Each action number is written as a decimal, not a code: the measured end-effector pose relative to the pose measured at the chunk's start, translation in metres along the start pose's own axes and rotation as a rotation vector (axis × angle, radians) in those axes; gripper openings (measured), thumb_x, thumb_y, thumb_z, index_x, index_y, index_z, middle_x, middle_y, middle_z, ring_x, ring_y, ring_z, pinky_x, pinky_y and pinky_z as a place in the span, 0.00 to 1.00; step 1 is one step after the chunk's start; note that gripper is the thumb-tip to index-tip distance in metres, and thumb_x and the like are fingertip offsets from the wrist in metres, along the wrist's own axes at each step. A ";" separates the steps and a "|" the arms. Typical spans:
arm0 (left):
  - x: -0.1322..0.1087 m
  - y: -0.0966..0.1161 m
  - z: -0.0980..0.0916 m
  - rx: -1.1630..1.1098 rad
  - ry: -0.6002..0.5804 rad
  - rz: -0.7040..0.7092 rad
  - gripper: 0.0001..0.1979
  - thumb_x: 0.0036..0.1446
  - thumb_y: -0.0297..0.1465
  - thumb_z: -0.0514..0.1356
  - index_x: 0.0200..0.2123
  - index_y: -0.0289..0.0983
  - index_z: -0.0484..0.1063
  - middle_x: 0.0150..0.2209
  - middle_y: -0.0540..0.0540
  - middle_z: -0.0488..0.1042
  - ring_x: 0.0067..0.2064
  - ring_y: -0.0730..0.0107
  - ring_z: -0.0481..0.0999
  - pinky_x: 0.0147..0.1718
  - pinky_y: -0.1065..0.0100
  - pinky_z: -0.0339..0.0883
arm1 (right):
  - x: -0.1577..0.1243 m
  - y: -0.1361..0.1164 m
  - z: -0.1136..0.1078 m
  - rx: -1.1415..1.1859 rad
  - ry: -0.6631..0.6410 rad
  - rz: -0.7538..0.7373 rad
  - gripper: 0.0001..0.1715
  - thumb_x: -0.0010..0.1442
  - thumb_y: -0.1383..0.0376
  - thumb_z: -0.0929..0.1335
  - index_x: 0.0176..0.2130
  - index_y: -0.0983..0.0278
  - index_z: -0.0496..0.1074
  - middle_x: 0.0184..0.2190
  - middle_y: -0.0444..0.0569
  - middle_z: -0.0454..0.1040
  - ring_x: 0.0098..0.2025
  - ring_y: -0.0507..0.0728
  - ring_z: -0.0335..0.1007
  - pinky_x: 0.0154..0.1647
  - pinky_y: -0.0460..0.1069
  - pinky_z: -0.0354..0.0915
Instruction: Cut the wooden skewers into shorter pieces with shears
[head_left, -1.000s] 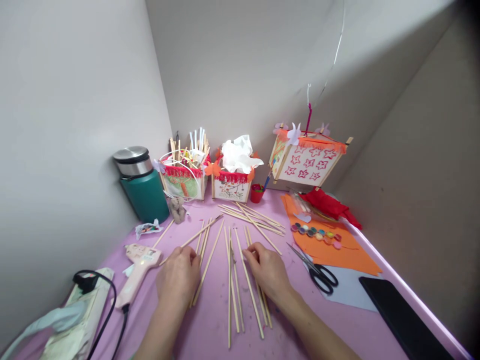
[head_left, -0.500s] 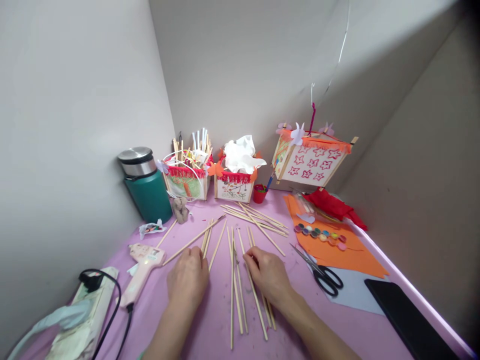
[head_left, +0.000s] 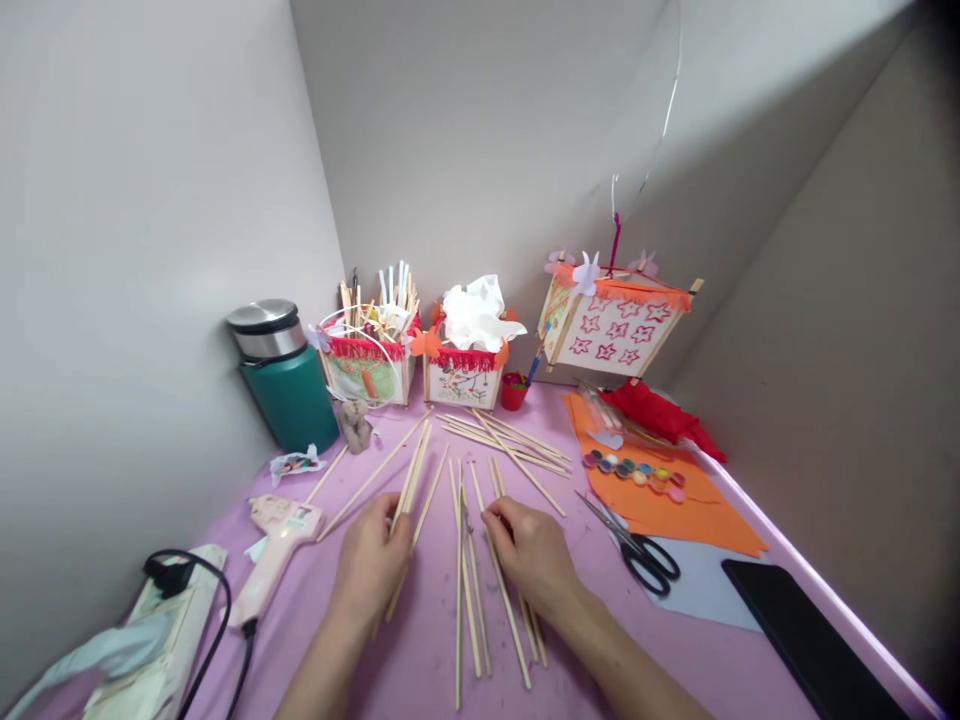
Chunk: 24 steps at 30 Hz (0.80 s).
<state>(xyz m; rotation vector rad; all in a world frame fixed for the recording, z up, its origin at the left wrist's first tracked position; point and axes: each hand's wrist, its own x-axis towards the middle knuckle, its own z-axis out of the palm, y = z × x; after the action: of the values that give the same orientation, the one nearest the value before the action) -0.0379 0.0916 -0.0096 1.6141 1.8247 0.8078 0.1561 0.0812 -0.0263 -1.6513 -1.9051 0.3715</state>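
Note:
My left hand (head_left: 373,555) is closed around a few thin wooden sticks (head_left: 414,465), which slant up and away between thumb and fingers. Just right of it, a single stick (head_left: 435,490) lies on the purple tabletop. My right hand (head_left: 532,550) is curled, with its thumb and fingertips pinching a light wooden stick (head_left: 506,608). Beneath that palm more sticks (head_left: 537,635) stick out toward me. Between my two hands several loose sticks (head_left: 459,600) lie roughly lengthwise. Behind them rests a crossed pile of sticks (head_left: 514,440).
Left are a pink glue gun (head_left: 277,550), a power strip (head_left: 169,640) and a green flask (head_left: 289,395). Two decorated boxes (head_left: 367,375) and a hanging lantern (head_left: 611,330) are behind. Scissors (head_left: 637,555), paint pots (head_left: 634,470), orange paper (head_left: 697,520) and a black phone (head_left: 802,630) are right.
My left hand has turned to show its thumb side, and the sticks in it are raised off the table. The right hand stays nearly still. The whole view has shifted slightly.

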 end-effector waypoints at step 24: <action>-0.019 0.014 0.029 -0.928 -0.659 -0.181 0.18 0.52 0.43 0.57 0.35 0.33 0.63 0.24 0.45 0.75 0.14 0.76 0.68 0.09 0.78 0.55 | 0.014 0.004 -0.007 0.983 -0.031 0.433 0.21 0.56 0.49 0.64 0.24 0.62 0.59 0.13 0.34 0.58 0.10 0.44 0.49 0.08 0.41 0.46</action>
<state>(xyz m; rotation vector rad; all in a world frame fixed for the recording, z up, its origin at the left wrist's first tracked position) -0.0051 0.0757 -0.0173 0.9146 0.8824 0.7464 0.1630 0.0946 -0.0193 -1.3072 -1.0274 1.2658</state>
